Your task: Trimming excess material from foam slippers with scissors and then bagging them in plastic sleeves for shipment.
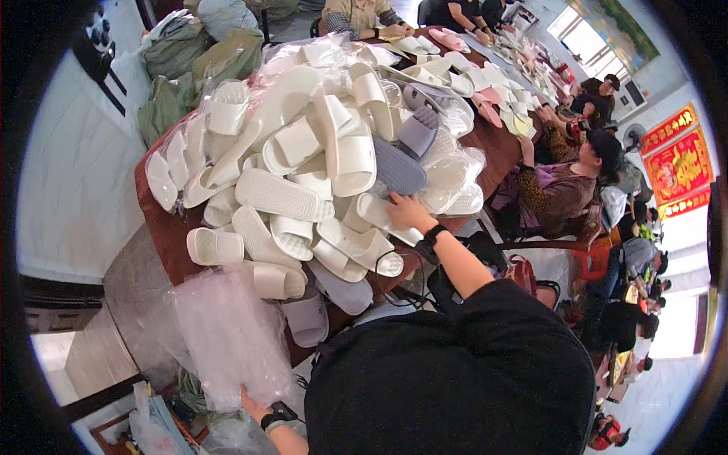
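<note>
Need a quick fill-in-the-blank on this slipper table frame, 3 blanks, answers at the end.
1. The right hand reaches into the pile and touches a ____ slipper among the white slippers.
2. The left hand grips a clear ____ bag below the table edge.
3. Each wrist wears a ____ band.

Missing words: grey; plastic; black

Pretty packed workroom here. One long dark reddish-brown wooden table (155,227) runs down the middle, pale tiled floor (72,182) alongside it. Bulging grey-green cloth sacks (189,57) are stacked at the far end. Bright daylight pours through a window (584,34), and red wall hangings with gold decoration (679,163) sit on the white wall.
</note>
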A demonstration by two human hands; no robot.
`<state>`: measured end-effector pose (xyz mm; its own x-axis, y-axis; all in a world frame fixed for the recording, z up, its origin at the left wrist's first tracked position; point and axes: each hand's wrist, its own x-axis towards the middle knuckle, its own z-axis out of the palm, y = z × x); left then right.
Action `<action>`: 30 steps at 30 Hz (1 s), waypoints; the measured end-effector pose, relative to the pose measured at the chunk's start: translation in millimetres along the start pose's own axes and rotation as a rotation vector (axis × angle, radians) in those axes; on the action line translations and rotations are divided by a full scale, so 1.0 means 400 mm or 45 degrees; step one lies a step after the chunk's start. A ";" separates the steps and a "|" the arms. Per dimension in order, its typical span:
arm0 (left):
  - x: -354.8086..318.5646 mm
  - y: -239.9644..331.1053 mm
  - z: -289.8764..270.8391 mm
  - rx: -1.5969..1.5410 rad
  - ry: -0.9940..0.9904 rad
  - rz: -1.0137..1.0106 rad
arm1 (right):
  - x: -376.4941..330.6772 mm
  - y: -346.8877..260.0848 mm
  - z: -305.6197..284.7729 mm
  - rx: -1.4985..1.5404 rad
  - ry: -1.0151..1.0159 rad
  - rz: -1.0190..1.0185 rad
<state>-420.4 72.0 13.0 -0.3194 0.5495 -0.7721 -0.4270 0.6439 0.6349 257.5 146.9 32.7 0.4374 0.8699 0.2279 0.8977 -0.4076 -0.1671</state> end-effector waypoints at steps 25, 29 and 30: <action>-0.074 0.038 0.096 -0.062 -0.070 0.055 | 0.425 -0.080 -0.480 0.991 -0.068 0.093; -0.048 0.044 0.073 -0.152 -0.062 0.053 | 0.545 -0.221 -0.722 1.338 -0.413 -0.065; -0.061 0.051 0.105 -0.231 -0.081 0.085 | 0.552 -0.242 -0.775 1.316 -0.414 -0.089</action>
<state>-385.6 94.1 45.8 -0.3005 0.6240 -0.7213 -0.5536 0.5017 0.6647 283.5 292.3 396.3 0.2159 0.9760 0.0286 0.3749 -0.0558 -0.9254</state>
